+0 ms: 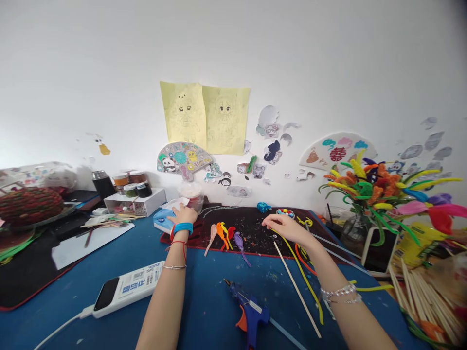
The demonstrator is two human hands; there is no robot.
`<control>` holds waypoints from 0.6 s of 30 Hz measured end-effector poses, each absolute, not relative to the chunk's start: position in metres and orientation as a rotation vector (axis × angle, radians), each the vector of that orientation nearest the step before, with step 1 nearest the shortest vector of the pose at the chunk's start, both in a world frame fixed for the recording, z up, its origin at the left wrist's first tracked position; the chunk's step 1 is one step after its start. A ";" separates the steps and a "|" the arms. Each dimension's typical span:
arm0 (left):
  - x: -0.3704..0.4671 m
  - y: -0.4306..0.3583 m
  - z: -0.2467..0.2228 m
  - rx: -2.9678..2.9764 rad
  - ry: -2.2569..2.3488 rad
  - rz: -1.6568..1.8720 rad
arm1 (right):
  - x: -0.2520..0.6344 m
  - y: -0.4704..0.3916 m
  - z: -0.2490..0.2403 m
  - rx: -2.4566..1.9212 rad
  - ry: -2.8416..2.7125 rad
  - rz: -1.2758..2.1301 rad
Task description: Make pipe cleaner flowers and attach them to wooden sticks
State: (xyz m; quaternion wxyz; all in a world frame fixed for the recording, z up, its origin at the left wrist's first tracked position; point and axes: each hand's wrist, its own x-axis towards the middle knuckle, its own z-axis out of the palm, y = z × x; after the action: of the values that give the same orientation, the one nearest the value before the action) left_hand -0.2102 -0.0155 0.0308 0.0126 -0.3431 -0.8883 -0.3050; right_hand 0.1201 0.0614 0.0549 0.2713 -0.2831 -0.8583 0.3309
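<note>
My left hand (183, 216) rests with spread fingers on a blue and white tissue pack (163, 219) at the back of the table. My right hand (280, 224) hovers over the dark mat (219, 214), fingers curled together; whether they hold anything is hidden. Between the hands lie several small coloured pipe-cleaner pieces, among them an orange one (221, 234) and a purple one (241, 247). A yellow pipe cleaner (301, 270) and a wooden stick (297, 290) lie below my right hand. Nearer the front is a blue glue gun (250, 308).
A white power bank (129, 288) with a cable lies front left. Paint jars stand on a white box (140, 204) at back left. Pipe-cleaner flowers fill a glass vase (355, 233) at right, beside a phone (379, 249) and wooden sticks (423, 301).
</note>
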 end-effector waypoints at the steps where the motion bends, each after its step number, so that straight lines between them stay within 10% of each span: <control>1: -0.207 -0.019 0.039 -1.068 -2.740 -1.000 | 0.119 0.060 0.055 -0.763 -2.319 0.885; 8: -0.166 -0.061 0.121 -1.399 -2.374 -1.353 | 0.113 0.050 0.063 -0.755 -2.139 0.748; 12: -0.109 -0.102 0.150 -2.596 -1.832 -1.868 | 0.110 0.026 0.079 -0.604 -1.970 0.702; 18: -0.057 -0.167 0.154 -2.950 -1.432 -2.271 | 0.136 -0.041 0.108 -0.303 -1.907 1.208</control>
State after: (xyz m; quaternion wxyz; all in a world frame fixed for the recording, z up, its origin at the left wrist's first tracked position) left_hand -0.0565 -0.1669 0.1535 -0.4114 -0.6741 -0.3272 -0.5189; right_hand 0.1357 -0.0413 0.1081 0.4187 -0.1209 -0.7603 0.4816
